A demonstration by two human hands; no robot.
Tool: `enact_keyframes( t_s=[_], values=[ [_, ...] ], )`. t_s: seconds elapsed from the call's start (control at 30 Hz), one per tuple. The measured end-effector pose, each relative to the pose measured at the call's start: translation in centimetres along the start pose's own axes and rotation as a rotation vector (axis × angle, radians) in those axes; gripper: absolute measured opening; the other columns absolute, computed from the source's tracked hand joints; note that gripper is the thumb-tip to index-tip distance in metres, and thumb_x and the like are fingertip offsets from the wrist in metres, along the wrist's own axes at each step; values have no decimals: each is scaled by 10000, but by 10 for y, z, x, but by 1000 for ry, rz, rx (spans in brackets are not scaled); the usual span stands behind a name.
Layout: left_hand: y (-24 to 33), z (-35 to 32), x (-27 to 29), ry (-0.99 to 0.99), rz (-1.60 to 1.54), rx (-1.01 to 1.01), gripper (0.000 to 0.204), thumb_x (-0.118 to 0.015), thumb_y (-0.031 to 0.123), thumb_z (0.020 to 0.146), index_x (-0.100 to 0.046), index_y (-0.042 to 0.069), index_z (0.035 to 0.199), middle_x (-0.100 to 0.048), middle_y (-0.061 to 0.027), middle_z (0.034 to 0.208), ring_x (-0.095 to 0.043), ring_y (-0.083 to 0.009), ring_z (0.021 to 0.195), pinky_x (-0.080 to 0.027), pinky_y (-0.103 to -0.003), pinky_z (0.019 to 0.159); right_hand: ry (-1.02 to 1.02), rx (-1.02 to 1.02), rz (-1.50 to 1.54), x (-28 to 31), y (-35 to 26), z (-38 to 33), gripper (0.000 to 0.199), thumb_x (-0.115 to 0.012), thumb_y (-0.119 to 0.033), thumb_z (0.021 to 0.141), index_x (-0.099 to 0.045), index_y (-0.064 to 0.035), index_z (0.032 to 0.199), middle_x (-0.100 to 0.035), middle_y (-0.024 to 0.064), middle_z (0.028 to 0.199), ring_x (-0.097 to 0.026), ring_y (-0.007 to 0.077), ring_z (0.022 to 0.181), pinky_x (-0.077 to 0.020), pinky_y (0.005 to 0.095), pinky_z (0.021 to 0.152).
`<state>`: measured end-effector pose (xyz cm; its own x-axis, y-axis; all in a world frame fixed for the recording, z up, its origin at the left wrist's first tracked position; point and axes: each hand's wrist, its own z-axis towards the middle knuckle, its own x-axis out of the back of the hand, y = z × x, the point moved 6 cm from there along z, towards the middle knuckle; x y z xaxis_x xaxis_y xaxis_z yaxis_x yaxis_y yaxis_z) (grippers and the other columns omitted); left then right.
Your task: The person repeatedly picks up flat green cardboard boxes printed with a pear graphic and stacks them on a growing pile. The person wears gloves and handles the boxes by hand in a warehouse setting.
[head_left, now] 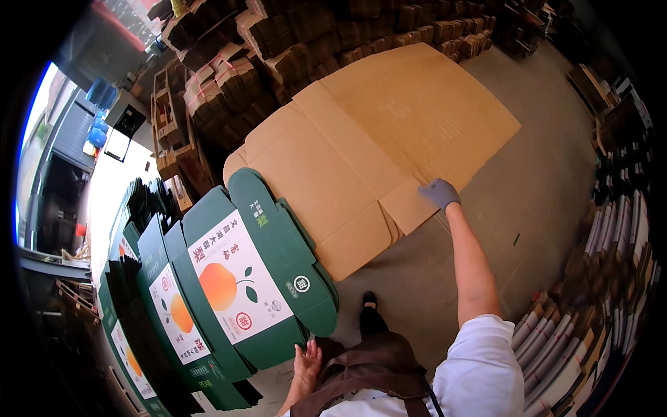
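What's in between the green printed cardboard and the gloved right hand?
Plain brown cardboard: in the head view it fills the stretch from the green printed cardboard to the gloved right hand, which touches its edge.

Grey floor (549,174) bearing green scrap (516,240), black shoe (369,299).

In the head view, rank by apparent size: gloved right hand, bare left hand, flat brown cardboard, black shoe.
1. Flat brown cardboard
2. Gloved right hand and bare left hand: too alike to rank
3. Black shoe
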<state>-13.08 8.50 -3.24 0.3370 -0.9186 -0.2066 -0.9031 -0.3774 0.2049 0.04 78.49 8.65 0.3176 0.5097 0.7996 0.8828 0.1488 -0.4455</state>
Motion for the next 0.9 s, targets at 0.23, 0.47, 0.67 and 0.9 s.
enact_keyframes(
  t_s=[0.23,0.47,0.67,0.9],
  values=[
    [0,-49,-17,47,-40,-38,438,-660,531,918,-555,114,836,-580,18,736,-623,-177,829,-496,-400,883,-184,149,180,29,-39,-15,381,-746,-377,801,-616,-25,736,-532,64,645,-526,174,605,-516,363,622],
    [19,-100,-29,-92,-69,-44,433,-681,506,913,-560,95,847,-581,6,774,-621,-164,830,-523,-356,816,84,489,231,118,-144,-114,330,-732,-301,832,-561,-40,724,-497,18,667,-448,116,621,-396,324,549],
    [25,-119,-29,-247,-62,0,390,-675,463,933,-563,92,891,-597,-5,837,-623,-162,867,-518,-325,816,101,927,-9,264,-346,-312,225,-669,-202,888,-536,-64,768,-470,-67,725,-442,45,706,-391,254,628],
    [20,-55,-1,-435,517,267,354,-460,408,1062,-557,75,1133,-692,-87,1163,-662,-208,1061,-534,-365,825,191,1176,-397,191,-533,-601,166,-632,-152,886,-538,-44,802,-481,-16,709,-468,69,661,-421,285,620]
  ],
)
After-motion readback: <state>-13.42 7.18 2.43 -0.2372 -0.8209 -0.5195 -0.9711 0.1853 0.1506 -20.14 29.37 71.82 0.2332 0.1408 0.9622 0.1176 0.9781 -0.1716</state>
